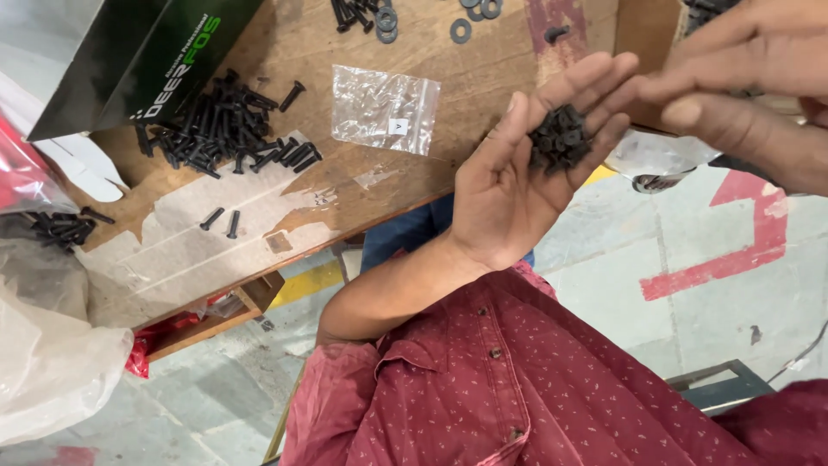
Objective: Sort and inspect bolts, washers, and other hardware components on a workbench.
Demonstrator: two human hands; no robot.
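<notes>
Cupped left hand [517, 173] cradles black screws [559, 138]; right hand [742, 78], fingers loosely extended and empty, should pick singly, palm kept level.

Place: a workshop or small packing bench
Bench: worn wooden table [302, 52], surface scuffed and peeling
Hardware: heap of black screws [220, 129], loose washers [470, 17]
Packing: clear zip bag [385, 108], dark carton [129, 52]
Floor: painted concrete floor [690, 259], red and yellow markings
</notes>
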